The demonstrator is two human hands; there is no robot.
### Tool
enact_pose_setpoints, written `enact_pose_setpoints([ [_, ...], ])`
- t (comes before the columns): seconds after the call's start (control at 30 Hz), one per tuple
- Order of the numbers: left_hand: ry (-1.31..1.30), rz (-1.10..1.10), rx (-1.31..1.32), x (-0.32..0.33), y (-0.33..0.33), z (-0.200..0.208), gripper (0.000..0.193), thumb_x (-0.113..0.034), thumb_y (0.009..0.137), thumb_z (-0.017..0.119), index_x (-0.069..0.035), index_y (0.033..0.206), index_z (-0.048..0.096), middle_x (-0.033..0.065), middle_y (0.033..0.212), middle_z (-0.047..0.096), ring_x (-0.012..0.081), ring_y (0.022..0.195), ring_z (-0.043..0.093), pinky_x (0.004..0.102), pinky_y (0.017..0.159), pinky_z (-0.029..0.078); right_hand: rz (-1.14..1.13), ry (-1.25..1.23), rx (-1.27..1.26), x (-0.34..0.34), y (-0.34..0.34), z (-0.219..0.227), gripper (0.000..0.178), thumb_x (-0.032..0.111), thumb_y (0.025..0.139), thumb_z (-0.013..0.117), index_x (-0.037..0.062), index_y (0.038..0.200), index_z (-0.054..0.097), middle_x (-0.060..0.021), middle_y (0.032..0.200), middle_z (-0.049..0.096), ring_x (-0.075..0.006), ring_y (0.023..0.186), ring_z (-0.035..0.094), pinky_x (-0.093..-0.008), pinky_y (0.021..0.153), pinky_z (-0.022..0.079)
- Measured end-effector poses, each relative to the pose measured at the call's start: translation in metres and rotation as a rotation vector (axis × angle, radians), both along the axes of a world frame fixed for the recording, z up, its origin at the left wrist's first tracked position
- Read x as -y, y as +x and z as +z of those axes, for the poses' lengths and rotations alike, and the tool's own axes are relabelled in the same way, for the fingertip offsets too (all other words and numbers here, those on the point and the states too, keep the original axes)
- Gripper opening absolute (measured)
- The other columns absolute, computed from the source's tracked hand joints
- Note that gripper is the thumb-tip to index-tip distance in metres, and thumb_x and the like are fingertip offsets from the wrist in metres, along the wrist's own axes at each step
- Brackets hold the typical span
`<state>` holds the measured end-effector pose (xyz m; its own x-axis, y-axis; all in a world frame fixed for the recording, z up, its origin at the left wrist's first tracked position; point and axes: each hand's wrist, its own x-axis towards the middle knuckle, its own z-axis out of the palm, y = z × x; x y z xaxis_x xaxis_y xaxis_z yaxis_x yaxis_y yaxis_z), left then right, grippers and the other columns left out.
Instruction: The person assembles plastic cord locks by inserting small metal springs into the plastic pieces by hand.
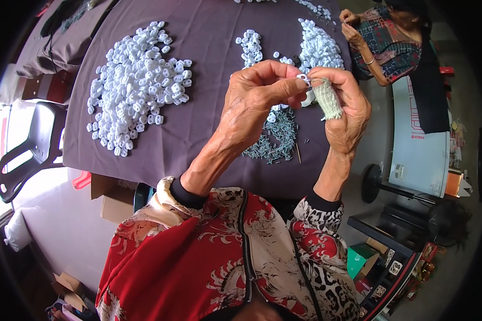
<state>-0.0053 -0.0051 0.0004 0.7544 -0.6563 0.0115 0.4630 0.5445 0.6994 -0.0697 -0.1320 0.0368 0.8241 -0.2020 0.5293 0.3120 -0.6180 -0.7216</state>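
In front of my chest, above the dark tablecloth, my two hands meet fingertip to fingertip. My left hand (257,91) pinches a small white plastic piece (303,78) with a hole in it between thumb and index finger. The thumb of my right hand (351,104) wears a pale green knitted finger cover (328,99). Its thumb and index finger close together right beside the white piece; what they grip is too small to make out. Below my hands lies a pile of small grey-blue slender parts (276,140), partly hidden by my left wrist.
A large heap of white plastic pieces (142,80) covers the table's left side. Another white heap (318,45) and a smaller cluster (250,48) lie beyond my hands. A thin stick (298,152) rests near the grey-blue pile. Another person (391,43) works at the right edge.
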Motion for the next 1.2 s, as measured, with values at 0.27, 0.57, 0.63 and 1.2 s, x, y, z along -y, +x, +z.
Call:
enact_pose_setpoints([
  [0.27, 0.023, 0.012, -0.003, 0.0, -0.001, 0.001, 0.01, -0.006, 0.077, 0.062, 0.001, 0.083, 0.059, 0.0085, 0.071, 0.061, 0.0139, 0.064, 0.058, 0.0265, 0.063, 0.048, 0.021, -0.024, -0.04, 0.002, 0.001, 0.004, 0.009, -0.001, 0.077, 0.054, 0.0001, 0.084, 0.057, -0.0046, 0.077, 0.061, -0.009, 0.068, 0.057, -0.021, 0.063, 0.045],
  [0.57, -0.011, 0.067, -0.039, 0.0, -0.004, 0.005, 0.011, -0.005, 0.074, 0.064, 0.004, 0.079, 0.059, 0.0085, 0.068, 0.06, 0.0123, 0.06, 0.056, 0.0236, 0.059, 0.045, 0.047, -0.039, -0.093, 0.004, 0.005, 0.006, 0.007, 0.0, 0.077, 0.056, 0.0018, 0.084, 0.057, -0.003, 0.073, 0.06, -0.0085, 0.064, 0.057, -0.0206, 0.058, 0.045],
  [0.63, 0.007, 0.084, -0.043, 0.0, -0.005, 0.006, 0.011, -0.005, 0.074, 0.063, 0.004, 0.079, 0.059, 0.0088, 0.068, 0.06, 0.0126, 0.06, 0.056, 0.0239, 0.059, 0.046, 0.061, -0.041, -0.084, 0.005, 0.006, 0.006, 0.007, 0.0, 0.077, 0.055, 0.0016, 0.084, 0.057, -0.0033, 0.073, 0.06, -0.009, 0.064, 0.058, -0.0205, 0.058, 0.045],
  [1.2, -0.021, 0.064, -0.071, 0.003, 0.0, -0.006, 0.012, -0.006, 0.079, 0.061, 0.003, 0.086, 0.057, 0.0115, 0.077, 0.062, 0.0172, 0.069, 0.06, 0.0279, 0.065, 0.049, 0.072, 0.258, -0.091, 0.009, 0.01, -0.011, 0.013, 0.005, 0.082, 0.051, 0.0021, 0.092, 0.059, -0.0042, 0.079, 0.063, -0.0094, 0.077, 0.059, -0.0201, 0.07, 0.045],
])
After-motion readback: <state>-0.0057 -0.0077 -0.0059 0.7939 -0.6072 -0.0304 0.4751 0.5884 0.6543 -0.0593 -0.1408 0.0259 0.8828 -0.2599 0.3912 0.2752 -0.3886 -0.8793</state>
